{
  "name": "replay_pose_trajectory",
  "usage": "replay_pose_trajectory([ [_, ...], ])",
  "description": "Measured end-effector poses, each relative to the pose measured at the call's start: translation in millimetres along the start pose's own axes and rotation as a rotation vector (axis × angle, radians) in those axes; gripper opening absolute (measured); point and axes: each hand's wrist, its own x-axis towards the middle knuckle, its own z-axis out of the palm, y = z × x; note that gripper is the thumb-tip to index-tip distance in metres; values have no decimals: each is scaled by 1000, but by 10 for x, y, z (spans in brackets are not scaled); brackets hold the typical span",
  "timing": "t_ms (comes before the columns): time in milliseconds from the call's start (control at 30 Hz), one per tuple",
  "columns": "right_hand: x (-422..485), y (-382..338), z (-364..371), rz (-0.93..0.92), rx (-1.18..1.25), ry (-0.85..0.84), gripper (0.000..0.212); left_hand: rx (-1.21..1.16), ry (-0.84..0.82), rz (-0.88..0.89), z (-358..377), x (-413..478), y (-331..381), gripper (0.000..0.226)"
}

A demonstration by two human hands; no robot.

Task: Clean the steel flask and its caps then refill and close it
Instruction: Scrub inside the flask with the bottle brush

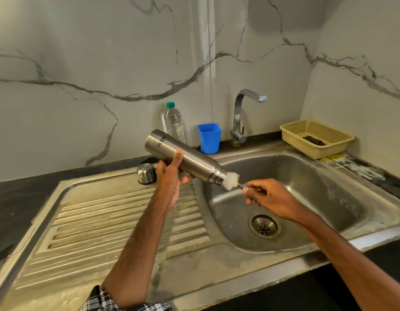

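Observation:
My left hand grips the steel flask around its middle and holds it tilted, base up to the left, open neck down to the right over the sink basin. A white bottle brush pokes out of the flask's mouth. My right hand pinches the brush's thin blue-tipped handle. A steel cap stands upside down on the drainboard just left of my left hand.
A tap stands behind the basin, its spout shut off. A blue plastic cup and a water bottle with a green lid stand by the wall. A yellow basket sits at the back right. The drain lies below my right hand.

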Motion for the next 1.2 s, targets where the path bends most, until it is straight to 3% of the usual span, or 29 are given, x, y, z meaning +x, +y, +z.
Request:
replay_pose_trajectory([
  [100,41,82,-29,-14,-133,132,17,-70,70,-24,3,104,37,58],
  [200,30,85,27,-50,-155,144,21,-69,60,-34,48,155,13,70],
  [333,61,-1,61,121,344,-88,31,-45,-46,-54,54,112,-128,74],
  [433,61,-88,52,286,471,-238,37,-36,-105,-64,112,43,-201,72],
  [533,30,-63,-14,227,406,-136,34,-73,-110,-56,116,38,-178,54],
  [600,31,-28,-6,131,312,-35,29,-70,-97,-51,92,41,-194,54],
  [833,74,171,2,-16,-235,218,26,-123,-36,-24,-20,31,-262,35],
  [1000,122,102,85,-73,-255,286,8,-129,-55,-11,-31,63,-332,41],
  [1200,110,89,70,-21,-227,337,24,-107,-71,-7,7,17,-368,49],
])
